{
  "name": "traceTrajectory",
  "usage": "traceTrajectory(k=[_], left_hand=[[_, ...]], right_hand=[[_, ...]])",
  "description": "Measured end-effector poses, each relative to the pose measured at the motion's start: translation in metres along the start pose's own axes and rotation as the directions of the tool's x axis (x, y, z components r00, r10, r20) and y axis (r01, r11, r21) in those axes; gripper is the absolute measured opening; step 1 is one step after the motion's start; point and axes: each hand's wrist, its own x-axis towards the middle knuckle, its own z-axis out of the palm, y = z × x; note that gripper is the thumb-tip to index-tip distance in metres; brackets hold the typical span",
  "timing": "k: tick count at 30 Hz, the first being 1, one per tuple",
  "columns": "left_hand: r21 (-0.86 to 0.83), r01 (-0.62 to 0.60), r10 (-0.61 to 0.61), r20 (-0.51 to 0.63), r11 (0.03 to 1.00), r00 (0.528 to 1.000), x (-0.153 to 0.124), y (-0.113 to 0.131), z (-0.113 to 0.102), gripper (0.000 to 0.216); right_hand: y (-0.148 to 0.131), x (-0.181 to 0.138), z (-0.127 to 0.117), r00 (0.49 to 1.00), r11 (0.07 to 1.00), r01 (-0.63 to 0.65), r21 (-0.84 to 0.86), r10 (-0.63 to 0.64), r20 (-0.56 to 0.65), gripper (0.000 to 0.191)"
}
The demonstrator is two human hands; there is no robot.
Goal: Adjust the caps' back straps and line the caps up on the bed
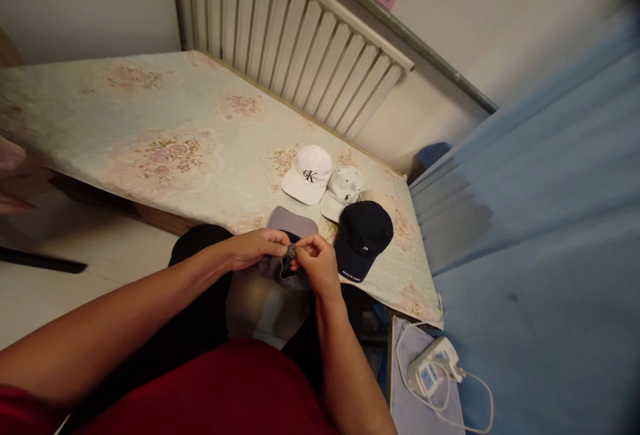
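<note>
A grey baseball cap (294, 223) is held between my two hands at the table's near edge, its brim pointing away from me. My left hand (265, 246) pinches the strap at the back of the cap. Close beside it, my right hand (317, 260) grips the same strap with thumb and finger. Just beyond lie a white cap (314, 163) with black letters and a pale spotted cap (346, 185). Right of my right hand rests a black cap (367, 228), its brim toward me. Part of the grey cap is hidden behind my fingers.
The caps lie on a flower-patterned cloth (215, 148) over a table. A radiator (300, 42) runs along the far side. Blue curtains (525, 222) hang at the right. A white power strip (433, 367) with cables sits on a small stand at lower right.
</note>
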Motion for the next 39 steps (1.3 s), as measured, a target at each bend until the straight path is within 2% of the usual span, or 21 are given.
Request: traceTrajectory(k=[7,18,27,34,37,39], left_hand=[[-0.038,0.022,-0.022,-0.001,0.999,1.0,0.0,-0.001,0.004,0.029],[-0.054,-0.011,0.011,-0.01,0.998,1.0,0.0,-0.002,0.01,0.029],[-0.056,-0.027,0.026,-0.024,0.998,0.999,0.001,-0.011,0.006,0.032],[-0.06,-0.106,0.104,-0.04,0.993,0.994,0.0,-0.01,0.012,0.027],[-0.049,-0.178,0.177,-0.023,0.983,0.984,0.0,-0.01,0.015,0.023],[-0.02,-0.174,0.174,-0.025,0.984,0.984,0.001,-0.011,0.015,0.022]], right_hand=[[-0.006,0.0,0.001,1.0,0.999,-0.001,-0.054,0.002,0.013,0.005],[-0.01,0.001,0.0,0.997,0.999,-0.036,-0.03,0.038,0.061,0.011],[-0.012,-0.001,-0.001,0.997,0.995,-0.039,-0.089,0.045,0.063,0.007],[-0.01,-0.001,-0.002,0.997,0.998,-0.038,-0.056,0.042,0.068,0.009],[-0.007,0.0,-0.003,0.998,0.998,-0.044,-0.042,0.046,0.038,0.011],[-0.005,0.001,-0.004,0.999,0.999,-0.04,-0.037,0.04,0.014,0.011]])
